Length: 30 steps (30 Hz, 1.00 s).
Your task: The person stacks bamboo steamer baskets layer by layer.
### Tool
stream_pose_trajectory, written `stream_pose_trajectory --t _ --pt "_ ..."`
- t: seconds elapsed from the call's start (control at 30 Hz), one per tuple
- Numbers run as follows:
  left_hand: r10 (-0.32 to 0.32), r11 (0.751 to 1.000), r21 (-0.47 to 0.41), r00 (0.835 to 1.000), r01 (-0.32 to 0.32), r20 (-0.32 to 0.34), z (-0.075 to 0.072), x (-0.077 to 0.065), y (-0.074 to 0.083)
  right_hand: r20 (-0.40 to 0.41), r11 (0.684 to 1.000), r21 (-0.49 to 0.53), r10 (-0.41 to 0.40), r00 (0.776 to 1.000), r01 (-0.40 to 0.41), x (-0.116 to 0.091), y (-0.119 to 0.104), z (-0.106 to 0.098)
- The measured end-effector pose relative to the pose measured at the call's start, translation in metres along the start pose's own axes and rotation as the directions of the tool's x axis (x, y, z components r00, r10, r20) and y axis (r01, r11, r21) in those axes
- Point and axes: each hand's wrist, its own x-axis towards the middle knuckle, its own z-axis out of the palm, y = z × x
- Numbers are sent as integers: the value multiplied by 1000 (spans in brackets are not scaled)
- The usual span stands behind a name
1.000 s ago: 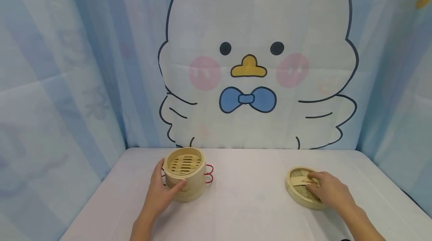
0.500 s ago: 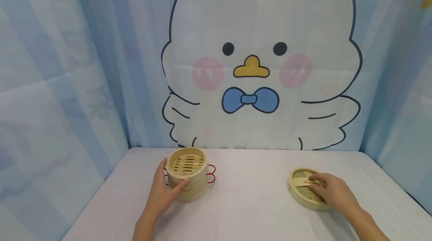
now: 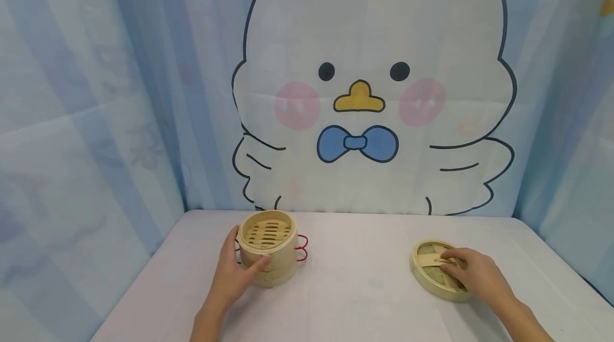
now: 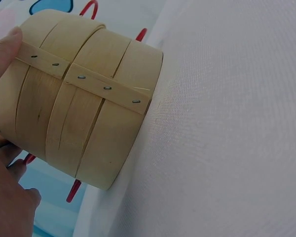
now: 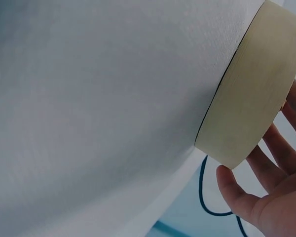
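On the left of the table stands a stack of small bamboo steamer baskets point(image 3: 275, 266), upright, its slatted inside showing from above. My left hand point(image 3: 235, 273) grips its side, thumb at the front and fingers round the far left. Red loops point(image 4: 74, 191) stick out from both sides of the stack. To the right, a round bamboo steamer lid point(image 3: 434, 283) lies on the table, woven top up. The thumb and fingers of my right hand point(image 3: 482, 276) pinch the small handle at its middle. In the right wrist view the lid's plain side wall shows, and the handle is hidden.
A white cloth covers the table point(image 3: 355, 288) between the two hands. Behind it hangs a blue and white curtain point(image 3: 364, 182) with a cartoon bird, and more curtain closes off both sides.
The head view has shifted slightly, so everything appears a little farther right. Both hands keep the same hold on the basket stack and the lid.
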Motion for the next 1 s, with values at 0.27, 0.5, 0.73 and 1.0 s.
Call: stream_pose_trajectory --t 0.27,0.5,0.73,1.0 --pt "4 1000 -2 1000 -4 -3 0 0 -2 -13 1000 9 -1 1000 1 0 2 1" --pt "12 1000 -6 1000 -12 -2 0 1 -3 -28 1000 -6 -14 1000 14 0 3 3" --pt "13 1000 -6 1000 -13 -2 0 0 -1 -2 1000 -6 4 1000 -4 2 1 2" --pt "17 1000 -12 1000 -17 1 -1 -1 0 -4 1000 7 10 1000 -10 3 -2 2"
